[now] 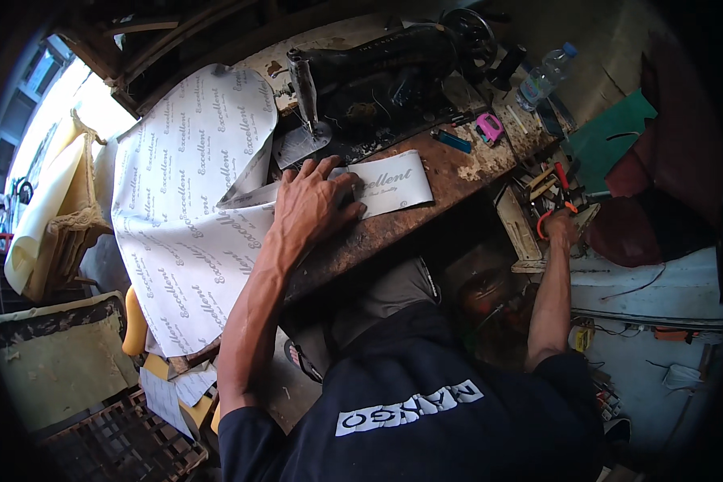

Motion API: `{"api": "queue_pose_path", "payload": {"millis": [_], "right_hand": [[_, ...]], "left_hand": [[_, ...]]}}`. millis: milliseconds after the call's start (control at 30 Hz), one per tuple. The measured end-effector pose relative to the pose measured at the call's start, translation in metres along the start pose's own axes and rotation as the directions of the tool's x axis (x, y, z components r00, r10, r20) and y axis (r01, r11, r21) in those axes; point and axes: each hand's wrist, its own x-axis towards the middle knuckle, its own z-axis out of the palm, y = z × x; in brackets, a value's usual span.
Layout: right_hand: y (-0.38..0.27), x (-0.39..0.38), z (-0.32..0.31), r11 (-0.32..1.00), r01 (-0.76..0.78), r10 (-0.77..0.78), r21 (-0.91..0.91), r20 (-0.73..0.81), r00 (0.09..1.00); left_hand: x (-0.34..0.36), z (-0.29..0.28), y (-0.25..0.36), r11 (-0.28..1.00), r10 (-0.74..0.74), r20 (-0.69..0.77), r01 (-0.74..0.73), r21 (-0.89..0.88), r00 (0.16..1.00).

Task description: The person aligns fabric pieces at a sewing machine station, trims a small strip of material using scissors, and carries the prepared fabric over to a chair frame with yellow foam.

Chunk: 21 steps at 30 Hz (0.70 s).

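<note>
My left hand [313,201] lies with fingers spread and slightly bent on a white printed sheet [181,177], pressing where a folded white strip [398,185] sticks out to the right along the worn wooden tabletop [442,165]. Just beyond my fingertips stands the black sewing machine [377,88], its presser area near the strip. Over at the right, my right hand [561,225] is closed on orange-handled scissors [548,221] at a small wooden tool box [522,233] holding several tools; the scissors' blades are hard to make out.
A pink tape measure [488,128], a blue lighter [451,140] and a water bottle [542,80] sit on the table's right part. Dark red material [651,225] and a green sheet [610,136] lie farther right. A torn chair pad [60,349] and foam pieces [56,217] are at left.
</note>
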Motion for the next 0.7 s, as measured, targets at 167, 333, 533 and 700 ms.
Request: {"api": "queue_pose_path", "payload": {"millis": [167,333,533,700], "right_hand": [[0.005,-0.046,-0.019,0.952,0.040,0.039,0.302,-0.250,0.967],[-0.028,-0.208,-0.071,-0.075,0.000,-0.366,0.997,-0.028,0.930],[-0.076,-0.354,-0.084,0.269,-0.369,-0.848,0.890,0.400,0.348],[-0.108,-0.357,-0.089,0.296,-0.346,-0.813,0.890,0.425,0.398]], "left_hand": [[0.000,0.004,0.003,0.999,-0.041,0.057,0.042,-0.012,0.997],[0.001,-0.003,0.002,0.996,-0.054,0.077,0.059,-0.065,0.996],[0.047,-0.009,0.002,0.991,-0.082,0.276,0.049,0.126,0.958],[0.083,-0.019,0.033,0.946,-0.131,0.406,-0.009,0.324,0.905]]}}
